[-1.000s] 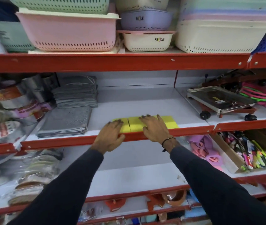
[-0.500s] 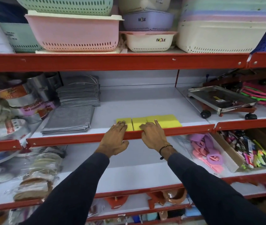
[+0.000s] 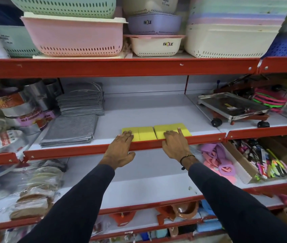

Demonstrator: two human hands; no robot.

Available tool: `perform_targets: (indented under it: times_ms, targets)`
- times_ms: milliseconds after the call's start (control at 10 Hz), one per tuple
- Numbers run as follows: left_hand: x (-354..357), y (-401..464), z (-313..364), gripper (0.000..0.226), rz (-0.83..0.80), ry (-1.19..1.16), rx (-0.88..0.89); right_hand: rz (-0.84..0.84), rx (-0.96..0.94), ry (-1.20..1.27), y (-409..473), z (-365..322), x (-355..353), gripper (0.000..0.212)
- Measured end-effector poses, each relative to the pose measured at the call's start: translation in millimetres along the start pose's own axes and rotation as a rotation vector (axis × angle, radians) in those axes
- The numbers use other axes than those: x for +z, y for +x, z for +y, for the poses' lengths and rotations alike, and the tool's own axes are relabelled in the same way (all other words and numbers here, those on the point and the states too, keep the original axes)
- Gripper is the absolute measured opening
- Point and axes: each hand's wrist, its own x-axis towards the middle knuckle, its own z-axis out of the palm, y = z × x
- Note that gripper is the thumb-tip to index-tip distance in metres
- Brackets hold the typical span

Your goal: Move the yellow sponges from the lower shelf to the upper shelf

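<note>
Several yellow sponges lie in a row at the front edge of the upper shelf (image 3: 139,109), as a left pair (image 3: 143,135) and a right pair (image 3: 170,129) with a thin gap between them. My left hand (image 3: 120,149) lies flat over the shelf's red lip, fingertips on the leftmost sponge. My right hand (image 3: 174,144) is also flat, fingertips resting on the right pair. Neither hand grips anything. The white lower shelf (image 3: 148,174) below my wrists shows no sponges.
Grey folded cloths (image 3: 71,130) lie left of the sponges, with tape rolls (image 3: 16,111) beyond. A steel wheeled trolley (image 3: 232,107) stands to the right. Plastic baskets (image 3: 72,37) fill the top shelf. Pink and purple items (image 3: 216,158) and a box of pens (image 3: 265,163) sit lower right.
Both hands have slid back toward the shelf's front edge and spread apart, the right one moving right. More of the sponges' tops now shows.
</note>
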Motion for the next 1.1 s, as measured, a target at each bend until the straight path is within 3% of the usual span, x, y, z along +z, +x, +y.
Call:
perform_targets:
  times_ms: [200, 300, 400, 500, 600, 700, 900, 1100]
  targets:
    - [-1, 2, 2, 0.090, -0.014, 0.030, -0.011, 0.021, -0.011, 0.108, -6, -12, -4, 0.033]
    - [0, 2, 3, 0.088, -0.025, 0.047, -0.017, -0.016, -0.008, 0.181, -9, -15, -13, 0.047]
    - [-3, 2, 5, 0.080, -0.038, 0.063, -0.011, 0.091, 0.079, 0.302, -9, -3, -21, 0.059]
    - [-6, 0, 9, 0.085, -0.037, 0.067, -0.014, 0.125, 0.209, 0.286, -9, 24, -24, 0.076]
    - [-4, -1, 12, 0.082, -0.034, 0.058, -0.025, -0.020, 0.244, 0.237, -12, 37, -13, 0.077]
    - [-5, 0, 13, 0.078, -0.027, 0.075, -0.022, -0.025, 0.191, 0.225, -16, 28, -6, 0.085]
    - [-6, -1, 19, 0.075, -0.053, 0.165, -0.016, -0.031, 0.175, 0.182, -26, 21, 3, 0.089]
    - [-8, -12, 23, 0.083, -0.040, 0.150, -0.031, -0.038, 0.123, 0.181, -43, 11, -14, 0.073]
